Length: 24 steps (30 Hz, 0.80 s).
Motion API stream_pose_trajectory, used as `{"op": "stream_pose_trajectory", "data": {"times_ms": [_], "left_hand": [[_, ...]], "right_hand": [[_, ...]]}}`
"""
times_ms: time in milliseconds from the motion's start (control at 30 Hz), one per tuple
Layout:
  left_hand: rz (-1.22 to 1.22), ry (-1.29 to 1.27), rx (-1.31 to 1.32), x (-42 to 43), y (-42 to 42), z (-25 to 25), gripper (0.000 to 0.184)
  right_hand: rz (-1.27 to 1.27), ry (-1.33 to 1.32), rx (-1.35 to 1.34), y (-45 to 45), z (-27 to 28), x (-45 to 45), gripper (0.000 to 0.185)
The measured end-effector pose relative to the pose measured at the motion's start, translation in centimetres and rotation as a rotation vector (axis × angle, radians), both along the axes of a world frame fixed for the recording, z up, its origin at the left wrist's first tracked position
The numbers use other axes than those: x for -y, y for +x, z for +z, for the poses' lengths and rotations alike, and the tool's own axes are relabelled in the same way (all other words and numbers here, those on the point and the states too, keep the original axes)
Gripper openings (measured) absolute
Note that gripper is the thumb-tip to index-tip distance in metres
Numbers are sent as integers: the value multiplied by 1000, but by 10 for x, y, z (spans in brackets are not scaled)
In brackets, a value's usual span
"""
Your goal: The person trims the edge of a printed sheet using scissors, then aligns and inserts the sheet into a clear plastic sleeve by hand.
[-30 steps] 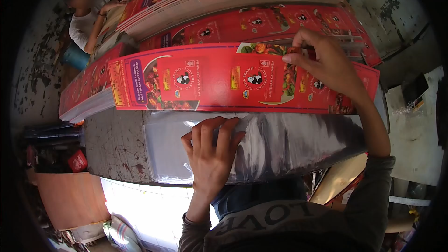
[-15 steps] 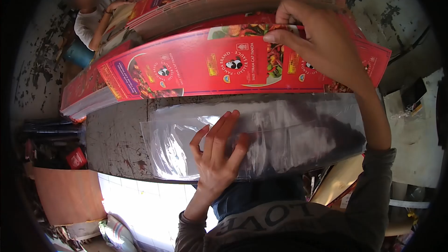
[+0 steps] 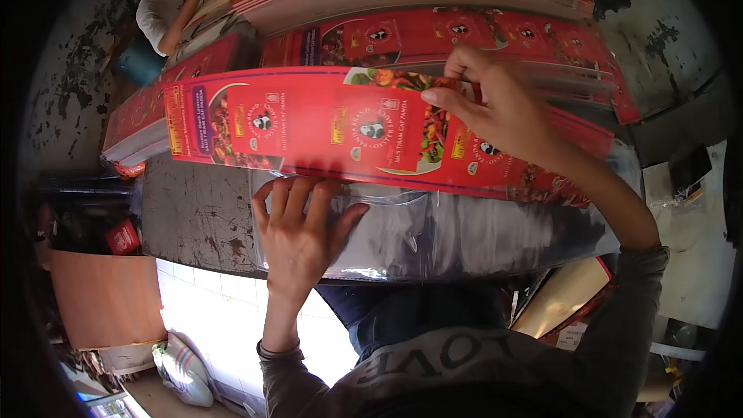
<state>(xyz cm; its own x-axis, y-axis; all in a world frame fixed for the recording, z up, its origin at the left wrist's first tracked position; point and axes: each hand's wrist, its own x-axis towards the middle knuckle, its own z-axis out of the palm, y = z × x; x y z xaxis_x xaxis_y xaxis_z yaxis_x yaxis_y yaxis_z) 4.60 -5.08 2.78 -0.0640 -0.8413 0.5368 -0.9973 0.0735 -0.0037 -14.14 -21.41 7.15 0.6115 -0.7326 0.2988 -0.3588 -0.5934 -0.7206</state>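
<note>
As the right hand (image 3: pixel 499 108) pinches it, the red strip (image 3: pixel 309 108) runs roughly along the table's (image 3: pixel 197 217) near edge, just beyond the loosely spread left hand (image 3: pixel 298 240).

The person's left hand (image 3: pixel 298 228) is palm down, fingers (image 3: pixel 295 200) bent and thumb (image 3: pixel 348 223) spread; the right hand (image 3: pixel 499 104), farther forward, pinches between thumb and fingers, right arm (image 3: pixel 611 193) bent.

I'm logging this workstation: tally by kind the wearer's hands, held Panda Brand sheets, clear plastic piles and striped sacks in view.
Wearer's hands (left hand, right hand): 2
Held Panda Brand oyster sauce sheet: 1
Clear plastic pile: 1
Striped sack: 1
Total: 5
</note>
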Motion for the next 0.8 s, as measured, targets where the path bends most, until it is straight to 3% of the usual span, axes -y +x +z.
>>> {"op": "stream_pose_trajectory", "data": {"times_ms": [67,133,433,600,667,700,767,800], "left_hand": [[23,23,43,-2,25,0,30],[43,78,-26,-2,45,-1,31],[113,57,-369,6,73,-12,31],[221,75,-496,4,77,-13,28],[152,113,-832,1,79,-16,26],[153,115,-833,-1,80,-16,26],[43,82,-1185,-4,82,-16,33],[44,84,-1187,-5,83,-18,33]], "right_hand": [[-49,-135,-106,-35,-10,4,28],[-157,-46,-212,-65,-10,4,26],[-206,-380,-201,-110,-24,14,28],[-218,-208,-258,-113,-22,19,28],[-212,-199,-255,-113,-22,19,28],[-186,-300,-240,-112,-23,19,28],[-159,-398,-227,-109,-22,17,28],[-146,-404,-235,-108,-20,16,28]]}}
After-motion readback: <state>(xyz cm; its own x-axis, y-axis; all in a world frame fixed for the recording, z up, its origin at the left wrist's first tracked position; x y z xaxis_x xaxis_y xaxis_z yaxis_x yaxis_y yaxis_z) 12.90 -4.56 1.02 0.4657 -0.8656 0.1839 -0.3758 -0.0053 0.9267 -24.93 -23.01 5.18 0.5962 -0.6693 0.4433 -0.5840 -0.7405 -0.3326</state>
